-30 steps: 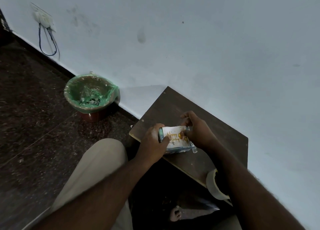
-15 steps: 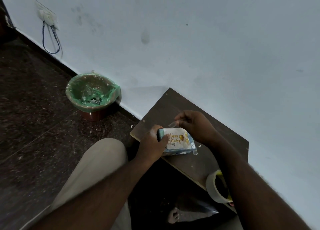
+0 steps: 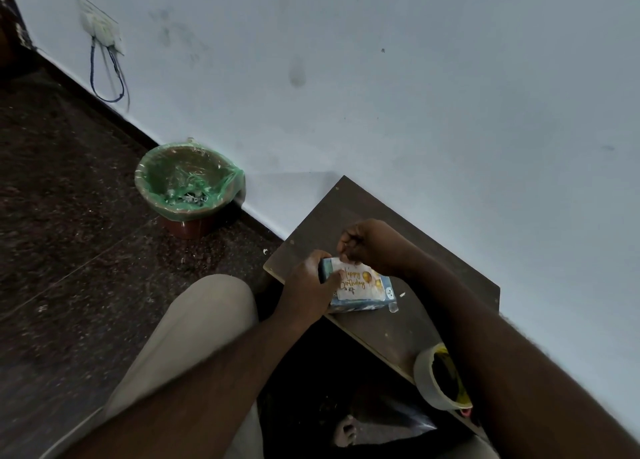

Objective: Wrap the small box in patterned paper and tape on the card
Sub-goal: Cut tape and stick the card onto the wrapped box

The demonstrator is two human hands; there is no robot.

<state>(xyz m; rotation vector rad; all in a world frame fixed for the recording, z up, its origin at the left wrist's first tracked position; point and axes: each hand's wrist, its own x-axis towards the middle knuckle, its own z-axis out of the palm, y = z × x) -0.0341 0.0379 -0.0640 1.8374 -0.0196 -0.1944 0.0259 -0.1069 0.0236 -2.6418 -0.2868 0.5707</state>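
A small box (image 3: 363, 304) wrapped in blue patterned paper lies on the dark wooden table (image 3: 408, 323). A white "Happy Birthday" card (image 3: 360, 285) lies on its top face. My left hand (image 3: 308, 285) grips the box's left end, its thumb on the card's left edge. My right hand (image 3: 370, 244) is at the card's far left corner with its fingers curled, pinching what looks like a bit of clear tape; the tape itself is hard to make out. A small scrap of tape (image 3: 393, 307) sticks out at the box's right corner.
A roll of tape (image 3: 427, 377) sits at the table's near edge, under my right forearm. A bin lined with a green bag (image 3: 188, 188) stands on the dark floor by the wall. My knee (image 3: 204, 313) and a bare foot (image 3: 344, 432) are below the table.
My right hand lifted off the card's right side and moved to its far left corner. The box turned slightly. My left hand kept its grip.
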